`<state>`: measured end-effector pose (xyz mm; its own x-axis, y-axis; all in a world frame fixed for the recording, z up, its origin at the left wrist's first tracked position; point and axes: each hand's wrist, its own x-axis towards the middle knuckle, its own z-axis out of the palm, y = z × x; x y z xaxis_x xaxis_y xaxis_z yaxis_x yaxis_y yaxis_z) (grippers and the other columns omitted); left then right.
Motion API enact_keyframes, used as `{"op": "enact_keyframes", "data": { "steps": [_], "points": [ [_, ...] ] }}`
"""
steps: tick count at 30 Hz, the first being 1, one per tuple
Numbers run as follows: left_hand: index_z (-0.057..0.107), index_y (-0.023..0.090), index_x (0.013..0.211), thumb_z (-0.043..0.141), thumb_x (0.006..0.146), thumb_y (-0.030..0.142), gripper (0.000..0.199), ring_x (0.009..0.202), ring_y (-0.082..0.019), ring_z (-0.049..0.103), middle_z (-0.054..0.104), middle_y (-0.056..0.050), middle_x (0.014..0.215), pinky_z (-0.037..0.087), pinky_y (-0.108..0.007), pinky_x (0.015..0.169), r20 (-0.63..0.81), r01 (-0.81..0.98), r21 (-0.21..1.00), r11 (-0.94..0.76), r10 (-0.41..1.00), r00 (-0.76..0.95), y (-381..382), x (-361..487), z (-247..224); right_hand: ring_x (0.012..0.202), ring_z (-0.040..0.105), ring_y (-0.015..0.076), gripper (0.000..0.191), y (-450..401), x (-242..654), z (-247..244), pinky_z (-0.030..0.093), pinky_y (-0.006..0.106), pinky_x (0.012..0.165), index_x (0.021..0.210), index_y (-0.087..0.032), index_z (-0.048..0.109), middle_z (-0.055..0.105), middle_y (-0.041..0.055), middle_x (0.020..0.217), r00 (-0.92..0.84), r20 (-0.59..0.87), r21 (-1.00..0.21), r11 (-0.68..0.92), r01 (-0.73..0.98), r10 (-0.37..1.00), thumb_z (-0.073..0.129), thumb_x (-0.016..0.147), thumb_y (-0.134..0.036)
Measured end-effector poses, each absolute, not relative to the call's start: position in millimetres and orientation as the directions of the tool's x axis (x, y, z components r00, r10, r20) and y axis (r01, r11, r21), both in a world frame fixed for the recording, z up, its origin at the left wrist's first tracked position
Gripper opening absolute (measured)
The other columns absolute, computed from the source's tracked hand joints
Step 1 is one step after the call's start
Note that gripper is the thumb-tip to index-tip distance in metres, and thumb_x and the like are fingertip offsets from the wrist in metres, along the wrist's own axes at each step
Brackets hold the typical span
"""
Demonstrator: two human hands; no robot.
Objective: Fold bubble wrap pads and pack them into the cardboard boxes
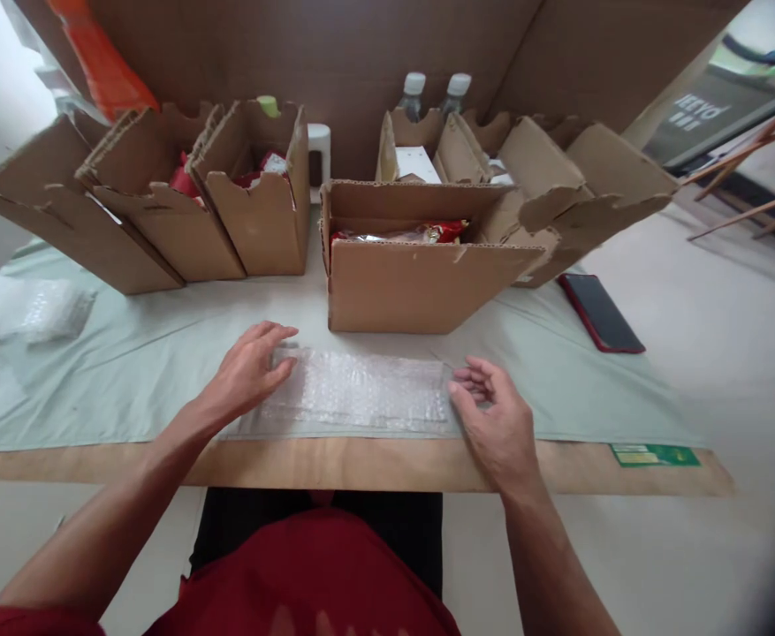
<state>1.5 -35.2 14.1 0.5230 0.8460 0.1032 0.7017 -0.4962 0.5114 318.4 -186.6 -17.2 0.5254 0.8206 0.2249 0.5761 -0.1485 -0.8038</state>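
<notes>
A flat rectangle of clear bubble wrap (pixel 367 389) lies on the pale green cloth near the table's front edge. My left hand (pixel 251 367) is at its left end, thumb and fingers apart. At the opposite end is my right hand (pixel 497 420), its fingers loosely curled and the thumb beside the wrap's right edge. Neither hand is visibly gripping the wrap; whether the right fingertips touch its edge I cannot tell. Just behind the wrap stands a low cardboard box (pixel 420 287) with red and clear packets (pixel 427 232) inside.
Several cardboard bins (pixel 261 230) line the back. More bubble wrap (pixel 29 305) is piled at the left. A dark phone (pixel 603 314) lies right, and a green card (pixel 656 455) at the front edge. Two white-capped bottles (pixel 414 88) and a white-handled container (pixel 319 150) stand behind.
</notes>
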Motion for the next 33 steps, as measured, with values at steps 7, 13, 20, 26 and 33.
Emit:
{"op": "enact_keyframes", "data": {
  "steps": [7,13,20,26,33],
  "points": [
    [0.064,0.021,0.126,0.055,0.097,0.030,0.032,0.129,-0.032,0.056,0.061,-0.014,0.138,0.052,-0.052,0.104,0.276,0.567,0.337,-0.751,0.655,0.703,-58.6,-13.8,1.0,0.094,0.072,0.0220,0.016,-199.7,317.0,-2.9,0.057,0.040,0.086,0.102,-0.023,0.072,0.077,0.0056,0.102,0.249,0.369,-0.646,0.054,0.761,0.895,0.057,0.096,-0.025],
    [0.066,0.022,0.121,0.058,0.097,0.030,0.027,0.129,-0.032,0.057,0.065,-0.013,0.132,0.049,-0.053,0.107,0.244,0.544,0.318,-0.776,0.622,0.744,-64.7,-23.9,-11.7,0.106,0.070,0.0269,0.020,-196.8,299.1,-17.2,0.051,0.044,0.086,0.108,-0.023,0.073,0.076,0.0075,0.117,-0.073,0.360,-0.371,0.215,0.904,0.930,0.056,0.097,-0.019],
    [0.070,0.022,0.112,0.059,0.095,0.030,0.021,0.129,-0.033,0.058,0.066,-0.012,0.130,0.048,-0.054,0.107,0.233,0.550,0.363,-0.752,0.645,0.728,-67.0,-27.1,-16.5,0.100,0.071,0.0235,0.026,-191.8,301.3,-15.7,0.048,0.042,0.088,0.096,-0.024,0.075,0.079,0.0041,0.111,-0.103,0.342,-0.333,0.223,0.916,0.934,0.050,0.100,-0.018],
    [0.070,0.020,0.111,0.059,0.096,0.029,0.021,0.130,-0.034,0.057,0.065,-0.014,0.131,0.047,-0.053,0.107,0.275,0.550,0.349,-0.759,0.644,0.714,-72.7,-27.3,-11.8,0.105,0.070,0.0271,0.019,-193.0,296.4,-14.4,0.049,0.044,0.089,0.103,-0.021,0.075,0.076,0.0085,0.120,-0.159,0.307,-0.271,0.246,0.930,0.938,0.056,0.097,-0.021],
    [0.072,0.022,0.109,0.061,0.093,0.026,0.020,0.116,-0.032,0.062,0.069,-0.012,0.121,0.048,-0.054,0.102,0.229,0.536,0.378,-0.755,0.637,0.737,-73.7,-19.6,-13.0,0.099,0.074,0.0239,0.026,-188.4,299.0,-15.5,0.052,0.043,0.089,0.098,-0.024,0.078,0.080,0.0049,0.109,-0.108,0.335,-0.341,0.227,0.912,0.936,0.053,0.098,-0.019]
  ]
}}
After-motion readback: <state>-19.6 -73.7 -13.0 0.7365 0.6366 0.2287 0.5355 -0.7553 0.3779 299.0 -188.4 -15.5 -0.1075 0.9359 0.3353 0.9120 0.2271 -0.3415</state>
